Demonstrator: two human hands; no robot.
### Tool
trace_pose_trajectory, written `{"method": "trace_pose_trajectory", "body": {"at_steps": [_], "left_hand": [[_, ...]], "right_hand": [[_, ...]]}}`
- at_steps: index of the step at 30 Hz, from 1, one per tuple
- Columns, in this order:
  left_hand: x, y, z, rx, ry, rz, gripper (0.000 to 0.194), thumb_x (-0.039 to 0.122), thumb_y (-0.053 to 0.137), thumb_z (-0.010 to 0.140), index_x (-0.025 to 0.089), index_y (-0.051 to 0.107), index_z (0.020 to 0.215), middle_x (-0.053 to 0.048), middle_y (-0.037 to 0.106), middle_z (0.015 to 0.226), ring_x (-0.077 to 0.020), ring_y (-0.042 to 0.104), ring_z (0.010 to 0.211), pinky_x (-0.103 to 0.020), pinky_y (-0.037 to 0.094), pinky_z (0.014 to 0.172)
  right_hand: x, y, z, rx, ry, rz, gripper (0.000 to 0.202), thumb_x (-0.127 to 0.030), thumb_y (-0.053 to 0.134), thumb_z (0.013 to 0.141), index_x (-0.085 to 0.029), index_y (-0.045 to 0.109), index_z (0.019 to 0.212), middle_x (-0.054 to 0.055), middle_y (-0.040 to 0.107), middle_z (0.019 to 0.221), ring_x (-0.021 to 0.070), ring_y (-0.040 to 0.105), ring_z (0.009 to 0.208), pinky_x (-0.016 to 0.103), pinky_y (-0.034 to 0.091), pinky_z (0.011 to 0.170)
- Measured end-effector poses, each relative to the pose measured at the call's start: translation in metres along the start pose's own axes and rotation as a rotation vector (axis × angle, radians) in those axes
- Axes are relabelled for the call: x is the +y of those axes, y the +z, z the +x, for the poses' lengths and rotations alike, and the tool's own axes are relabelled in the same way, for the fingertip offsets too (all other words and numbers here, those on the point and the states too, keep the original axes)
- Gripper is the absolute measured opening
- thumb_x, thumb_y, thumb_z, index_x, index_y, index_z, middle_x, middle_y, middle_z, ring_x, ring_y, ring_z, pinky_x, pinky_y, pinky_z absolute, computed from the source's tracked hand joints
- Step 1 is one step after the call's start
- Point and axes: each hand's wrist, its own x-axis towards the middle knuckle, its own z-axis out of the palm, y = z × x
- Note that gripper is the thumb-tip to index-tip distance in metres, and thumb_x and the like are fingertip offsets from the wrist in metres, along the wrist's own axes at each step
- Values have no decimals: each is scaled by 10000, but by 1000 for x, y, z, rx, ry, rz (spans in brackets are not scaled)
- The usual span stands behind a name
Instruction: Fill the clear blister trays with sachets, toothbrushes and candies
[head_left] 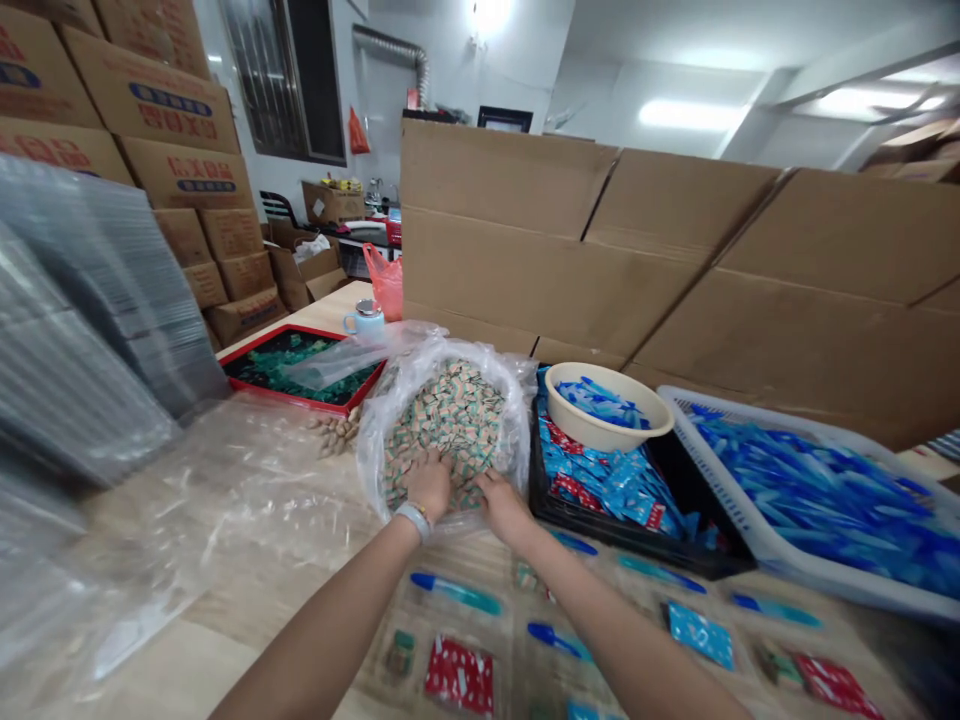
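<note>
A clear plastic bag (369, 450), its mouth spread wide, is filled with small beige-and-green packets (450, 410). My left hand (429, 485) reaches into the near side of the pile; its fingers are sunk among the packets and hidden. At the bag's near right edge, my right hand (501, 503) rests with curled fingertips against the packets; what they pinch, if anything, is too small to make out. In front of the bag lie clear trays, holding a blue plastic knife (457, 592), a red spotted packet (460, 675) and a small green-and-beige packet (402, 652).
Right of the bag, a black crate (645, 540) holds blue and red packets, with a cream basin (607, 437) of blue pieces on top. Beyond stands a white basket (757, 530) of blue plastic pieces. A red-rimmed tray (330, 405) and stacked clear trays (97, 310) are at left.
</note>
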Motion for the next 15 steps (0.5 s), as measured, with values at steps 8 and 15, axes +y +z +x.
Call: {"method": "trace_pose_trajectory", "body": {"at_steps": [8,15], "left_hand": [[-2,-6,-7,-30,82,-58,167,170,496,706,178,581,850,-59,555,928,-183,496,907,-272,359,772],[-1,-12,-14,-118,159,-193,245,150,446,715,194,598,903,-38,618,990,-167,538,949,-230,359,821]], "right_hand": [[0,3,4,-12,79,249,257,-72,468,656,-146,600,864,95,573,968,189,510,932,288,368,823],[-25,-29,-13,65,198,610,168,-163,476,679,-194,633,727,17,633,788,187,547,866,306,410,778]]}}
